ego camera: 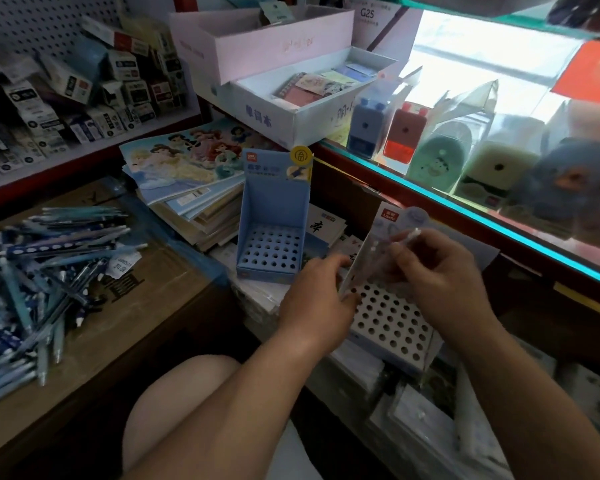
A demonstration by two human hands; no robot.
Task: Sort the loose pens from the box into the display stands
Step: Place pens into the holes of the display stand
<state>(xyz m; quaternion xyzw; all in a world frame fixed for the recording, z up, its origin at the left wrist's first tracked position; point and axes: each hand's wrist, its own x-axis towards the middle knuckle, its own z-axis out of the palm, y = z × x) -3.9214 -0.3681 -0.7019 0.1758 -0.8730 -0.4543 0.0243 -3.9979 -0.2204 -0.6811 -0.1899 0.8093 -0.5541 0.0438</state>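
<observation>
My left hand (316, 299) and right hand (437, 271) grip the white perforated cardboard display stand (388, 318); loose blue pens (39, 271) lie at 9 o'clock.

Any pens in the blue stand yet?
No, every hole in the blue stand is empty, and the pens lie piled to its left.

The upright pale-blue display stand (272, 216) and the lower white perforated stand (390, 318) look like matt printed card, the heap of blue pens (49, 258) smooth glossy plastic, the flat brown box (160, 299) under them dull rough cardboard, and the stacked princess-picture books (187, 157) slick shiny paper
</observation>
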